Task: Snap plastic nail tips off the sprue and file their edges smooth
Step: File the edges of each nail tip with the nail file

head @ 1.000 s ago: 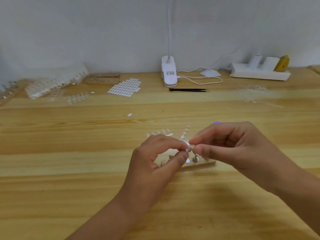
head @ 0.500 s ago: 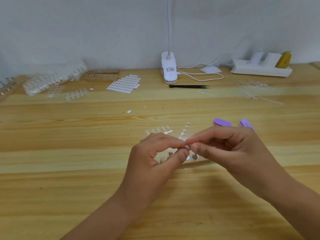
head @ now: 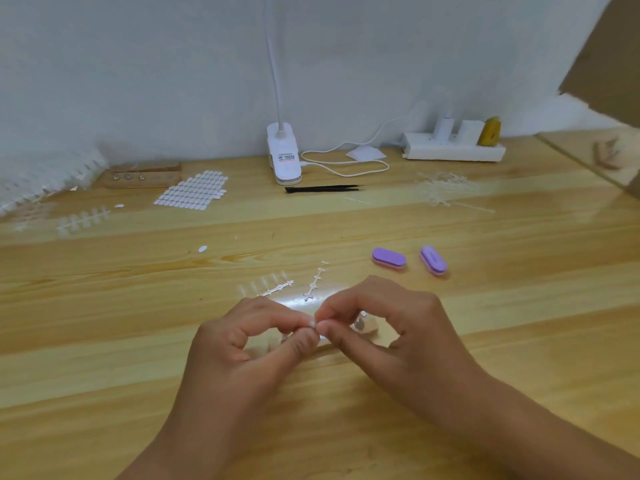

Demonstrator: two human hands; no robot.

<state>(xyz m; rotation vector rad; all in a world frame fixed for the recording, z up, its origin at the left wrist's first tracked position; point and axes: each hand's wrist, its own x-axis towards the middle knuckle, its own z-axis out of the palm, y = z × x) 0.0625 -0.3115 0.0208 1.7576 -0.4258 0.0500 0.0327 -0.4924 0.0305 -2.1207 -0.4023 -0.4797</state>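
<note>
Nail tip [head: 313,323]: a small pale piece at the middle of the head view, raised over the table between the two hands; too small to make out its outline.
Left hand [head: 242,348]: at 7 o'clock of the nail tip; thumb and forefinger are curled and pinch it.
Right hand [head: 391,327]: at 4 o'clock of it; thumb and forefinger pinch the same piece from the other side.
Sprue [head: 273,287]: lies flat at 11 o'clock of the hands with tips still on it; a bare sprue [head: 315,280] lies just beside it at 12 o'clock.
File blocks: two purple ones, [head: 388,258] and [head: 433,260], lie at 1 o'clock, near each other but apart.
Surface: glossy pale wooden table [head: 104,375], grain running left to right, with a glare spot just beyond the fingertips.
Room: plain grey-white wall [head: 138,81] along the far edge.
Far edge: clip lamp [head: 283,157] at 12 o'clock with a black pointed tool [head: 323,189] before it; power strip [head: 453,150] and a heap of spent sprues [head: 443,188] at 1 o'clock; sheet of pale tabs [head: 192,192] at 11 o'clock.
Open room: bare wood at 6 o'clock toward the near edge, and wide bands at 9 and 3 o'clock.
</note>
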